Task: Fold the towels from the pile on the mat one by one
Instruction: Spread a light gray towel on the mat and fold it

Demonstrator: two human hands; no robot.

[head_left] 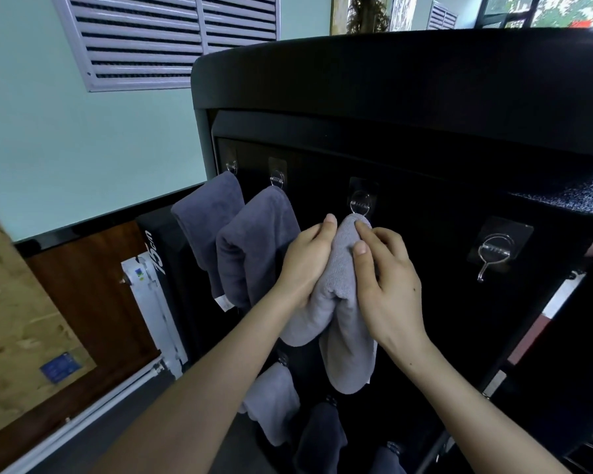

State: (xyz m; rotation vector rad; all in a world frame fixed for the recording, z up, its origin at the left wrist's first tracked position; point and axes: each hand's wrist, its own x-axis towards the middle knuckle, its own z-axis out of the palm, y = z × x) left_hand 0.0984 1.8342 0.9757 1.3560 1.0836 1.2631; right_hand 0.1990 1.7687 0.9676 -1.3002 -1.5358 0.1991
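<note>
- Left hand [308,258]: fingers curled round the left flank of the light grey towel [339,302], thumb up near its top. My read: it bunches the cloth and takes the weight.
- Right hand [387,278]: thumb and forefinger pinch the towel's top from the right, other fingers loosely bent. Likely steering the top onto or off the hook [360,203]; can't tell which.
- Towel location: against the black panel [425,159], top touching the third hook from the panel's left edge, upper row. Whether it is actually caught on the hook is hidden by the cloth.
- Orientation: long axis runs up-down along the panel. Bunched top points at the hook; two loose lobes hang toward the panel's bottom edge, right lobe lower.
- Draped double, not folded flat.
- Toward the panel's left edge: two dark grey towels [250,248] hang from the first two hooks, the nearer just beside the left hand.
- Toward the right edge: empty hook [493,251], well apart.
- Near the bottom edge: more towels [274,401] on a lower row.
- Mat and pile not in view.
</note>
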